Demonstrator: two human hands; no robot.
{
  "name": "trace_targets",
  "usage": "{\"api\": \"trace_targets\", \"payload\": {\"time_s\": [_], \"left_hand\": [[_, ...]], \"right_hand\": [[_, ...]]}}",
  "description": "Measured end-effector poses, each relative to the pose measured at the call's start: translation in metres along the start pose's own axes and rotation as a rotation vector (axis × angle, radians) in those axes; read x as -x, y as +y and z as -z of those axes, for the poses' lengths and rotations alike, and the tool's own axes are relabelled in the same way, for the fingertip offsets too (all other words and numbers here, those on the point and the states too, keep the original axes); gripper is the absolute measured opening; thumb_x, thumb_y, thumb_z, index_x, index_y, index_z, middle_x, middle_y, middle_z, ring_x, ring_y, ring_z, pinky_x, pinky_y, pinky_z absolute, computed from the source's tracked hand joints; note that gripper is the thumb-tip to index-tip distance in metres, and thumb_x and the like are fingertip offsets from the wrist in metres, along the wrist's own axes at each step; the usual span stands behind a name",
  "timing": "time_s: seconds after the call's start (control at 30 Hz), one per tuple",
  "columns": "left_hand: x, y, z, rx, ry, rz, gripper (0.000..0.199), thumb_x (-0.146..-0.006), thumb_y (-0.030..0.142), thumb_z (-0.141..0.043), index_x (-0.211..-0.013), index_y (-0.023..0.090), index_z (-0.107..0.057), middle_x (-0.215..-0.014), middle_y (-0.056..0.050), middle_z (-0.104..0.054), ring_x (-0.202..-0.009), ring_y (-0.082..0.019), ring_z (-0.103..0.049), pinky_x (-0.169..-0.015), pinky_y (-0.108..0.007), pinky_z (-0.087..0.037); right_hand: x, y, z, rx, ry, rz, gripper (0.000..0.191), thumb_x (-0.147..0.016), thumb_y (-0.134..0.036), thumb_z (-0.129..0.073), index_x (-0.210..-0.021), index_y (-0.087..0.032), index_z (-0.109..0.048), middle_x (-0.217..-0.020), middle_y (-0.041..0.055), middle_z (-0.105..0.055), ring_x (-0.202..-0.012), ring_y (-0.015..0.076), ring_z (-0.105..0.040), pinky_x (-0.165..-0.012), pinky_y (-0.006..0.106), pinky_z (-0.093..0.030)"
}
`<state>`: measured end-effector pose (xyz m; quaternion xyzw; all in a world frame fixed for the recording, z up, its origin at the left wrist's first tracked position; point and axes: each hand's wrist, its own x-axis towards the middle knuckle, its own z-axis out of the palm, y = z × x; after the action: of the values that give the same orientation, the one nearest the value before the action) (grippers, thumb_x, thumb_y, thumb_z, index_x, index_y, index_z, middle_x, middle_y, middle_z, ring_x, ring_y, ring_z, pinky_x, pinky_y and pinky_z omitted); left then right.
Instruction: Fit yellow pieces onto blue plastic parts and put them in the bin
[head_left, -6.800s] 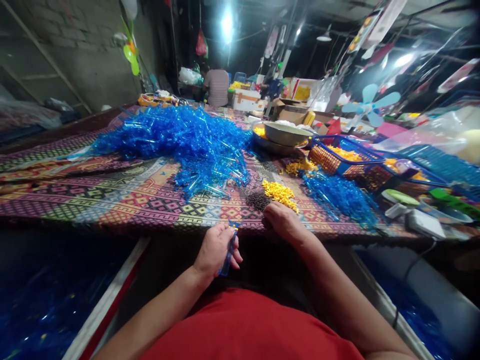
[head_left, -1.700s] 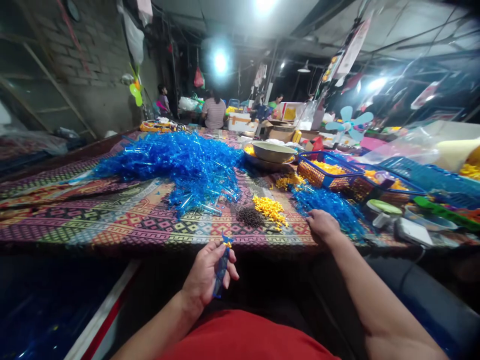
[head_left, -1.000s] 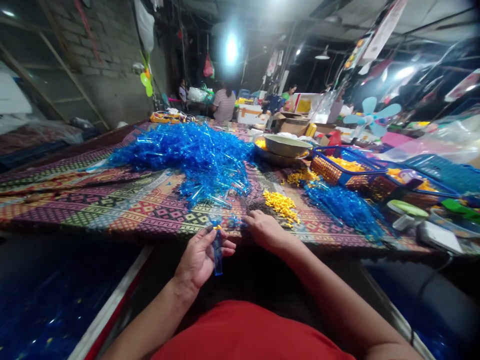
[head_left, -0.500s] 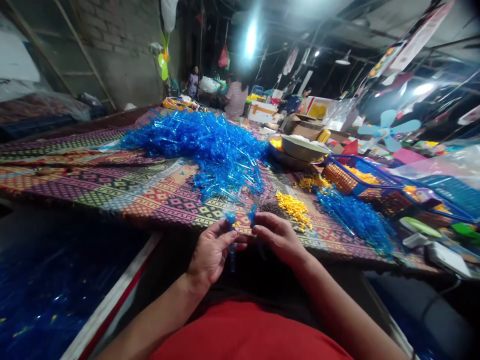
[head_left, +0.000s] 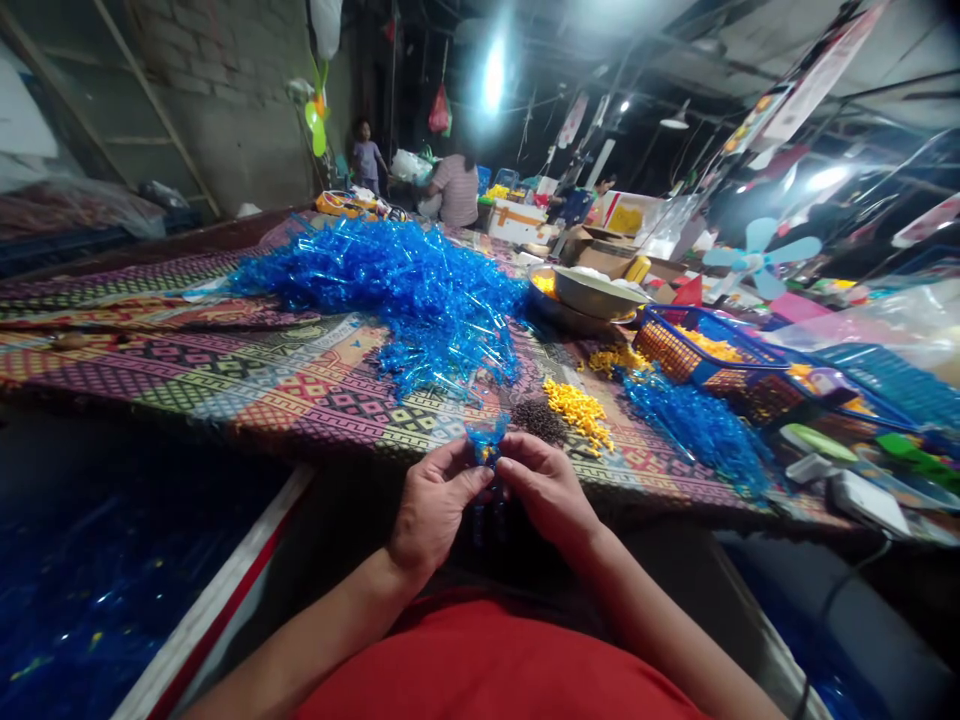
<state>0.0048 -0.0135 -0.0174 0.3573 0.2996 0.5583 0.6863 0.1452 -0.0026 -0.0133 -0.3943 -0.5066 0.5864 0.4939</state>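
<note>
Blue plastic sprue [head_left: 486,438] is pinched between the person's left hand [head_left: 435,505] and right hand [head_left: 544,490], both clamped on it, together just off the near edge of the woven mat [head_left: 225,400]. Farther onto that mat lie a heap of blue sprues [head_left: 390,300], yellow plastic pieces [head_left: 577,412] and dark granules [head_left: 537,421].

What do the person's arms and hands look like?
The left hand and right hand are bare, with no gloves, and no watch or bracelet shows at the wrists. The left arm and right arm are bare too, coming out from a red top.
</note>
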Motion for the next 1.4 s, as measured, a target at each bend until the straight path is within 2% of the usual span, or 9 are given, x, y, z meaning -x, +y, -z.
{"api": "trace_targets", "payload": {"time_s": [0.13,0.4,0.67,0.77,0.87,1.0,1.13,1.27,1.4], "left_hand": [[0.001,0.002,-0.004,-0.074,-0.045,-0.047,0.030,-0.073,0.019,-0.065,-0.103,0.016,-0.067,-0.093,-0.005,-0.069,-0.084,-0.019,-0.062,-0.075,-0.027,-0.050],[-0.001,0.007,-0.002,-0.301,-0.008,-0.166,0.015,-0.066,0.013,-0.069,-0.079,0.019,-0.073,-0.081,-0.003,-0.067,-0.086,-0.021,-0.059,-0.086,-0.028,-0.043],[-0.002,0.010,0.001,-0.447,-0.088,-0.243,0.021,-0.072,0.018,-0.066,-0.092,0.020,-0.072,-0.089,-0.005,-0.066,-0.087,-0.020,-0.057,-0.085,-0.025,-0.042],[0.001,0.006,0.005,-0.356,-0.141,-0.106,0.026,-0.078,0.026,-0.061,-0.101,0.019,-0.068,-0.081,-0.005,-0.065,-0.069,-0.015,-0.058,-0.067,-0.023,-0.047],[0.002,-0.004,0.008,-0.168,-0.198,0.097,0.034,-0.083,0.032,-0.053,-0.113,0.017,-0.060,-0.062,-0.001,-0.059,-0.047,-0.011,-0.053,-0.044,-0.020,-0.042],[-0.002,-0.012,0.008,0.128,-0.202,0.182,0.037,-0.082,0.028,-0.055,-0.117,0.018,-0.054,-0.061,0.001,-0.056,-0.039,-0.009,-0.053,-0.031,-0.016,-0.035],[-0.004,-0.015,0.005,0.287,-0.240,0.231,0.054,-0.084,0.025,-0.052,-0.134,0.027,-0.033,-0.065,0.002,-0.058,-0.040,-0.012,-0.058,-0.031,-0.017,-0.041],[-0.003,-0.019,0.007,0.328,-0.263,0.253,0.066,-0.084,0.022,-0.049,-0.140,0.031,-0.015,-0.069,0.000,-0.060,-0.049,-0.017,-0.064,-0.034,-0.020,-0.046],[-0.001,-0.016,0.012,0.137,-0.238,0.212,0.059,-0.084,0.028,-0.050,-0.138,0.029,-0.027,-0.076,-0.001,-0.062,-0.049,-0.014,-0.061,-0.037,-0.022,-0.047]], "right_hand": [[0.003,0.002,0.001,0.039,0.009,0.042,0.021,-0.074,-0.031,-0.068,-0.090,-0.018,-0.064,-0.079,0.0010,-0.060,-0.057,0.0084,-0.047,-0.049,0.019,-0.039],[0.005,0.007,0.007,0.112,0.032,0.097,0.017,-0.075,-0.032,-0.067,-0.086,-0.020,-0.064,-0.074,-0.0005,-0.057,-0.056,0.0095,-0.048,-0.050,0.022,-0.041],[0.003,0.005,0.003,0.126,0.042,0.115,0.014,-0.074,-0.030,-0.068,-0.079,-0.018,-0.063,-0.068,-0.0017,-0.056,-0.053,0.0084,-0.048,-0.047,0.021,-0.042],[0.003,0.006,0.000,0.116,0.077,0.104,0.016,-0.074,-0.031,-0.068,-0.075,-0.018,-0.059,-0.056,-0.0048,-0.052,-0.044,0.0077,-0.046,-0.041,0.021,-0.040],[0.002,0.008,-0.004,0.125,0.087,0.095,0.020,-0.075,-0.033,-0.067,-0.072,-0.019,-0.054,-0.051,-0.0060,-0.052,-0.038,0.0085,-0.048,-0.037,0.020,-0.039],[0.003,0.011,-0.010,0.045,-0.044,-0.018,0.022,-0.079,-0.038,-0.061,-0.076,-0.020,-0.048,-0.047,-0.0070,-0.053,-0.031,0.0112,-0.051,-0.030,0.020,-0.038],[0.005,0.012,-0.014,-0.057,-0.067,-0.109,0.024,-0.082,-0.040,-0.056,-0.079,-0.018,-0.046,-0.038,-0.0086,-0.048,-0.026,0.0120,-0.048,-0.024,0.018,-0.034],[0.005,0.007,-0.012,-0.056,-0.033,-0.088,0.023,-0.082,-0.038,-0.057,-0.086,-0.017,-0.047,-0.047,-0.0079,-0.052,-0.026,0.0093,-0.046,-0.025,0.017,-0.035],[0.004,0.003,-0.006,0.001,-0.050,-0.030,0.021,-0.084,-0.038,-0.055,-0.084,-0.018,-0.048,-0.051,-0.0071,-0.051,-0.030,0.0086,-0.046,-0.030,0.020,-0.039]]}}
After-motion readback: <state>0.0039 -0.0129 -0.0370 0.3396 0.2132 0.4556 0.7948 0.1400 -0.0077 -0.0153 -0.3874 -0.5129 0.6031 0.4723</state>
